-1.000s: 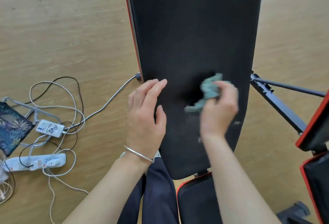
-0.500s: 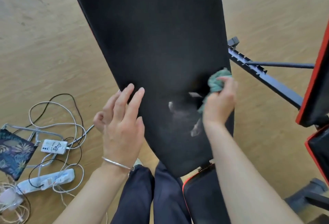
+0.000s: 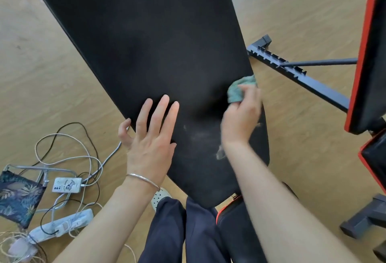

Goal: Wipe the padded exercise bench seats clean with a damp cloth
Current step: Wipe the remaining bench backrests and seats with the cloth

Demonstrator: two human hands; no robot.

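Cloth (image 3: 240, 90) bunched in right hand (image 3: 240, 116) (blurred); left hand (image 3: 151, 137) flat on bench pad (image 3: 146, 43), top cropped.

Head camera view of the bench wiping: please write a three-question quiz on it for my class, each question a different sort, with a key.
1. True or false: the right hand holds the green cloth near the right edge of the black bench pad.
2. What is the left hand doing? A) lifting the power strip B) lying flat on the pad, thumb at its left edge C) pulling a cable
3. Fill in: pale smears show on the pad just ____ the cloth, toward the person.

Key: 1 true; 2 B; 3 below.
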